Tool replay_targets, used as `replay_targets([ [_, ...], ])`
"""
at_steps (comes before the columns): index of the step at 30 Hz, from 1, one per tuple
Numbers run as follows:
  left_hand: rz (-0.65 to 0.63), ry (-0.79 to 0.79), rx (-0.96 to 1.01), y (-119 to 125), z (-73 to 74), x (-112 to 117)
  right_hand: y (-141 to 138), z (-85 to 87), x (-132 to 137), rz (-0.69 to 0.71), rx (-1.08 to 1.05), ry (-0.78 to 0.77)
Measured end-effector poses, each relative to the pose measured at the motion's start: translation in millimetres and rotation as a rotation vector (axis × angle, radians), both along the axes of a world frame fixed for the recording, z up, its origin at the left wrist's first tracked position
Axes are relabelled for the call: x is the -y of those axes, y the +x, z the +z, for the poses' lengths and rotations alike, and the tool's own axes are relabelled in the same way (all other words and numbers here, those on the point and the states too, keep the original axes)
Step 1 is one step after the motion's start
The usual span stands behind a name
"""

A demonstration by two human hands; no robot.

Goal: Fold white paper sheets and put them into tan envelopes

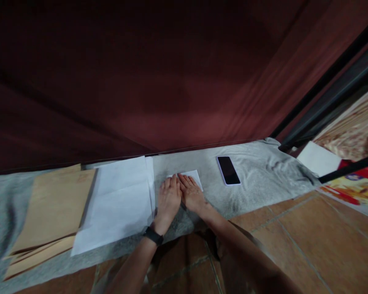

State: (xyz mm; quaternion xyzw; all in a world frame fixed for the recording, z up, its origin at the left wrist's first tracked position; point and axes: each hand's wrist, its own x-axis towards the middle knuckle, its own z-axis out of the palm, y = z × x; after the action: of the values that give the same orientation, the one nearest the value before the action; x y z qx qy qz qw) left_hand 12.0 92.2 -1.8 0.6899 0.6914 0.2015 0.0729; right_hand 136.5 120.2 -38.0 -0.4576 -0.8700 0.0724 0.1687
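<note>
A small piece of white paper [194,174] lies on the grey cloth, mostly covered by both hands. My left hand [169,195] rests flat on its left part, fingers stretched out and pointing away from me; a black band circles that wrist. My right hand [190,193] lies flat beside it, fingers extended and its inner edge touching the left hand. Neither hand grips anything. To the left is a stack of large white sheets [119,204]. A phone [228,170] with a dark screen and pale purple edge lies to the right.
Brown paper envelopes [55,204] are piled at the far left on the grey cloth [260,175]. Behind it hangs a dark red fabric [171,81]. Black bars [331,77] and a colourful printed box [355,188] stand at the right. Tiled floor [303,232] lies in front.
</note>
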Motion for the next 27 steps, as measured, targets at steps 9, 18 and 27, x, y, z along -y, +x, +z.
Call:
replay_targets([
  [9, -0.081, -0.037, 0.202, 15, -27.5, -4, 2, 1.8, 3, 0.005, 0.053, -0.023],
  [18, -0.004, -0.047, 0.127, 15, -30.9, -2, 14, -6.1, -6, -0.078, 0.054, 0.012],
  [27, 0.02, 0.044, 0.021, 7, -41.3, 4, 31, -5.6, -11, -0.175, 0.006, 0.021],
])
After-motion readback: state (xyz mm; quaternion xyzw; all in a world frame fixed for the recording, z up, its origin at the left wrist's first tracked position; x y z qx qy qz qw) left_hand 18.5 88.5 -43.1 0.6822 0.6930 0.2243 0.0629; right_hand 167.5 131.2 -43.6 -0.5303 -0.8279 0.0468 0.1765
